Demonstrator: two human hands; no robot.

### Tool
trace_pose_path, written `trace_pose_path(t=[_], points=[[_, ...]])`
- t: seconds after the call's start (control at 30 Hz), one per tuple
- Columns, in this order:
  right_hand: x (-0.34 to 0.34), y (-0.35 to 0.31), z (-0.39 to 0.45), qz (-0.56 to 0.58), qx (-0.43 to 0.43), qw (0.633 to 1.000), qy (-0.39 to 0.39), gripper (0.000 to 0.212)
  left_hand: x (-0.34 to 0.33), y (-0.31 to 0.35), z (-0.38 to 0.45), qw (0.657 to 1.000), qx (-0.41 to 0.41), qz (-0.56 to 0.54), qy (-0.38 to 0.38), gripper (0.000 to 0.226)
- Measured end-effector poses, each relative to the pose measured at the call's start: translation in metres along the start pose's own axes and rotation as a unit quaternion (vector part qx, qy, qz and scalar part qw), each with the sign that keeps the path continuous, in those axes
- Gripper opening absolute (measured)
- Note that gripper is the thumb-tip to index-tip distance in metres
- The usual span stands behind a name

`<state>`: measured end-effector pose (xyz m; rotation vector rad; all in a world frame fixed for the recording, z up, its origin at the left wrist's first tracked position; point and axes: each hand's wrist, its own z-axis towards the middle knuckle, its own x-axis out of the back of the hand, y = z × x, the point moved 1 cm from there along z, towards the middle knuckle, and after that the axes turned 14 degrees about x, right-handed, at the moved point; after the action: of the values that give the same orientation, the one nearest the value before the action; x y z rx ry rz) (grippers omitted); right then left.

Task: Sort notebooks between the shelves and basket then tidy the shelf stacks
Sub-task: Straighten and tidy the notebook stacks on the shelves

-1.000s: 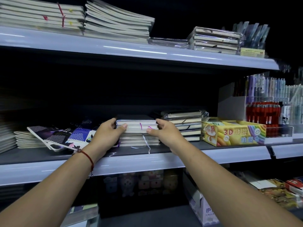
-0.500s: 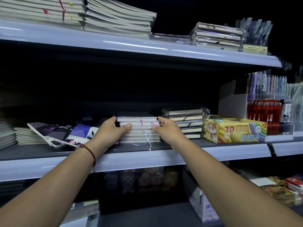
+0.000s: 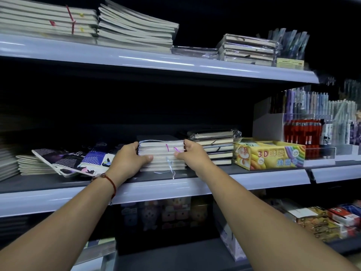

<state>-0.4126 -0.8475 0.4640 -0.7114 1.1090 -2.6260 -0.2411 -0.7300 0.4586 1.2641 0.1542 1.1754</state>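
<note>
A stack of notebooks (image 3: pixel 162 155) sits in the middle of the middle shelf (image 3: pixel 175 187). The left hand (image 3: pixel 128 160) holds the left side of the stack. Its fingers curl round that side and the thumb lies across the front edges. The right hand (image 3: pixel 192 154) holds the right side, with its fingers curled round the top notebooks. Thin ribbons hang out of the pages, purple ones near the top and pale ones lower down.

Just to the right stands a stack of wrapped notebooks (image 3: pixel 214 147). Beside that is a yellow box (image 3: pixel 269 154) with a cartoon animal on it. To the left, some dark patterned notebooks (image 3: pixel 72 160) lie tilted and spread out. The top shelf (image 3: pixel 156 62) holds more stacks of notebooks. A red string bracelet (image 3: pixel 112 182) is on the left wrist.
</note>
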Motion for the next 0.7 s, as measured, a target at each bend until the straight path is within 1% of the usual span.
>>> trace_pose_path(t=[0.1,0.17,0.2,0.27,0.33,0.4,0.47,0.53,0.57,0.6,0.7], points=[[0.003,-0.006,-0.005,-0.030,0.011,0.999,0.027,0.049,0.003,0.002,-0.002,0.998,0.008,0.044,0.050,0.042],[0.004,-0.006,-0.006,-0.035,0.013,0.998,0.047,0.064,0.003,0.000,-0.005,0.998,0.010,0.037,0.049,0.057],[0.005,-0.005,-0.007,-0.034,0.016,0.998,0.052,0.068,0.003,-0.001,-0.007,0.999,0.014,0.020,0.040,0.063],[0.006,-0.005,-0.007,-0.035,0.021,0.998,0.051,0.068,0.005,-0.002,-0.007,0.999,0.020,-0.015,0.039,0.064],[0.008,-0.005,-0.008,-0.025,0.026,0.998,0.043,0.065,0.005,-0.003,-0.006,0.998,0.023,-0.039,0.048,0.058],[0.011,-0.008,-0.010,-0.001,0.017,1.000,0.025,0.069,0.005,-0.002,-0.005,0.996,0.032,-0.064,0.046,0.051],[0.012,-0.007,-0.011,0.026,0.000,0.999,0.020,0.073,0.003,0.000,-0.009,0.997,0.030,-0.063,0.044,0.043],[0.010,-0.006,-0.010,0.017,0.007,0.999,0.048,0.067,0.003,0.004,-0.013,0.998,0.031,-0.042,0.047,0.033],[0.009,-0.005,-0.010,0.013,0.010,0.997,0.070,0.063,0.003,0.005,-0.015,0.997,0.038,-0.041,0.047,0.032],[0.007,-0.004,-0.010,0.012,0.011,0.996,0.089,0.060,0.004,0.007,-0.016,0.997,0.045,-0.043,0.047,0.036],[0.005,-0.002,-0.009,0.013,0.009,0.994,0.111,0.055,0.005,0.010,-0.017,0.996,0.055,-0.020,0.072,0.051]])
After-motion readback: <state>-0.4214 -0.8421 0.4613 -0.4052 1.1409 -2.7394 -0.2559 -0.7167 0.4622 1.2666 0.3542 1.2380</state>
